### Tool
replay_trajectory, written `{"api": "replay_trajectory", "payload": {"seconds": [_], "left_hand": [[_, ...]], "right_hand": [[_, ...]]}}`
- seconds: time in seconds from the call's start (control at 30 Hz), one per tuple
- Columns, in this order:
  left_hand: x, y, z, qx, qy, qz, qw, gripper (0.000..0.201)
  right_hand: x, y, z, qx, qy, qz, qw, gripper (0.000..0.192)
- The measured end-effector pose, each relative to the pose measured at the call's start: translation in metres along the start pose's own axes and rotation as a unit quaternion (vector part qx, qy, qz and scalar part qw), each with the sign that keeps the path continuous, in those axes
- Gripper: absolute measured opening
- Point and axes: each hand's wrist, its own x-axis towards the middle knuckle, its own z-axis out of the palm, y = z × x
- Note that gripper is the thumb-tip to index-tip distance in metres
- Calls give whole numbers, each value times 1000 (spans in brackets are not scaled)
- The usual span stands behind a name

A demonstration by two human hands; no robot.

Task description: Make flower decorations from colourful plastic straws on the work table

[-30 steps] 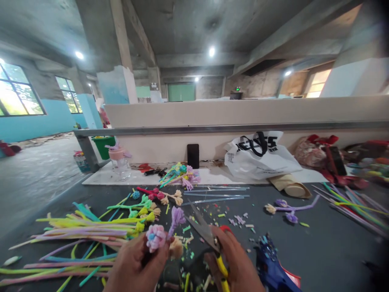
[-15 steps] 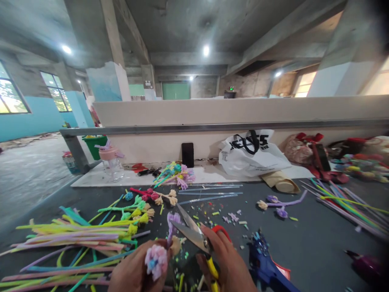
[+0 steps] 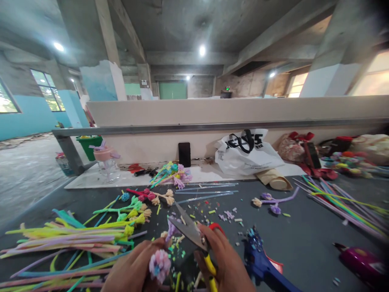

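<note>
My left hand (image 3: 133,269) grips a bunch of pipe-cleaner flowers; a pink and blue fuzzy flower head (image 3: 159,265) sticks out by my fingers and a purple one (image 3: 171,228) rises above it. My right hand (image 3: 225,263) holds scissors (image 3: 191,231) with red and yellow handles. Their open blades point up and left, right at the purple flower's stem. Both hands sit low at the near edge of the dark table (image 3: 304,243).
Long coloured pipe cleaners (image 3: 69,239) lie at the left, more at the right (image 3: 340,198). Finished flowers (image 3: 152,196), cut scraps, a blue glue gun (image 3: 261,261), a purple tool (image 3: 361,259), a white bag (image 3: 247,152), a phone (image 3: 184,154) and a pink-lidded jar (image 3: 103,162) lie on the bench.
The flower bunch has dropped lower in my left hand and the scissor blades have closed in on the purple flower's stem. The view has shifted slightly right, revealing the purple tool.
</note>
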Motion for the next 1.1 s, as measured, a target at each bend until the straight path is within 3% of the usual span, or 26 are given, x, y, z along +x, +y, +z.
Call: {"api": "replay_trajectory", "payload": {"seconds": [0.17,0.33,0.43,0.53,0.63,0.73,0.8,0.97,1.1], "left_hand": [[14,-1,-18,7,-64,45,997,32],[21,-5,-31,13,-39,-35,999,30],[26,-4,-35,-25,-93,-34,995,26],[30,2,-36,-92,-191,-16,977,23],[30,11,-32,-137,-251,11,958,25],[28,19,-26,-143,-271,41,951,26],[26,21,-20,-139,-276,53,950,27],[23,18,-5,-136,-252,48,957,25],[20,14,3,-94,-155,14,983,20]], "right_hand": [[0,0,-3,-12,-24,4,1000,45],[-1,-1,1,22,-18,4,1000,43],[1,-2,5,121,8,56,991,36],[3,-9,4,297,9,150,943,35],[5,-18,-3,517,-44,187,834,45],[5,-23,-10,641,-104,183,738,50],[3,-24,-13,657,-134,186,718,53],[3,-25,-11,639,-179,225,714,55],[4,-26,-4,637,-191,231,710,45]]}}
